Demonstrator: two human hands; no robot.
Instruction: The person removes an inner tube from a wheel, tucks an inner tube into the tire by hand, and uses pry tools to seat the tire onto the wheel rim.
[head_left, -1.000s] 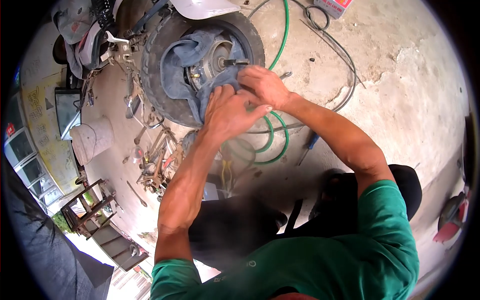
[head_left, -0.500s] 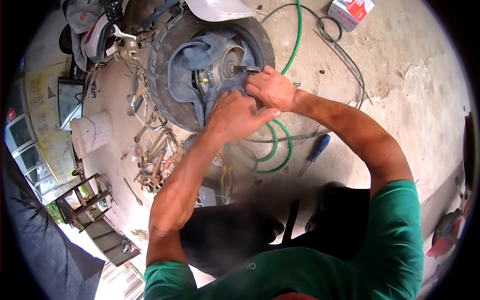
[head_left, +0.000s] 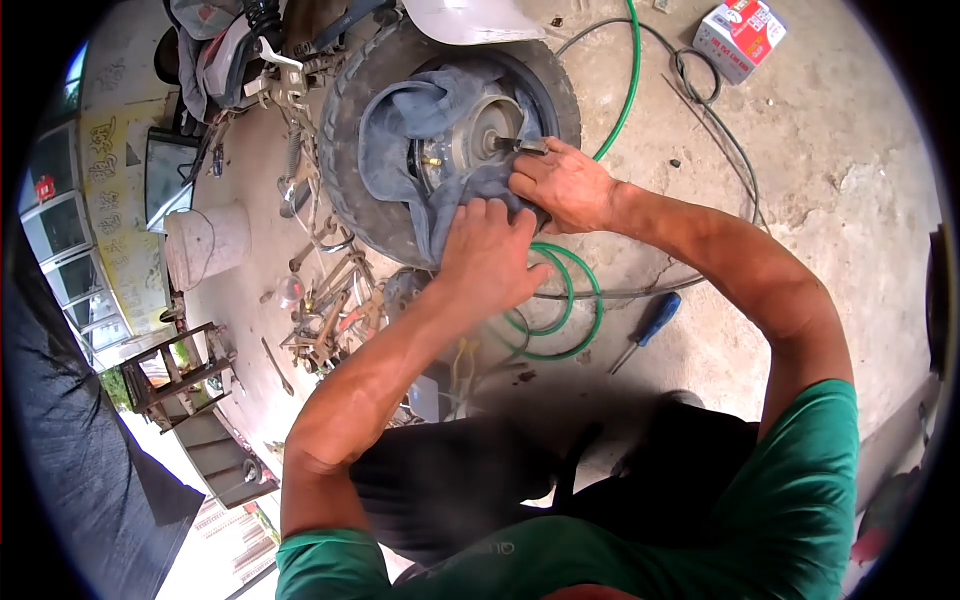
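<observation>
- Your left hand point(head_left: 490, 252) lies palm down at the near side of the wheel point(head_left: 345, 170), with its fingers bent onto the blue cloth point(head_left: 385, 155).
- Your left thumb sticks out to the right, away from the fingers. I can't tell if those fingers pinch the cloth or just press on it.
- Your right hand point(head_left: 568, 190) is curled at the right side of the wheel, by the cloth and the end of a dark bar point(head_left: 520, 146). Its fingertips are partly hidden, so I can't tell what it holds.
- Both your elbows are bent and point out to the sides.
- A white cover point(head_left: 475, 22) hangs over the far edge of the wheel and hides a bit of it.
- A green hose point(head_left: 632, 80) loops on the floor near your hands, and a black cable point(head_left: 735, 145) curls beside it.
- A blue screwdriver point(head_left: 658, 320) lies to the right, and a messy pile of tools point(head_left: 325, 320) lies to the left, near a bucket point(head_left: 207, 245).
- The wheel is on the floor in front of you. Its black tire has chunky bumps.
- The cloth is crumpled around the round metal hub point(head_left: 465, 145) inside the tire. The bar sticks out from the hub's middle.
</observation>
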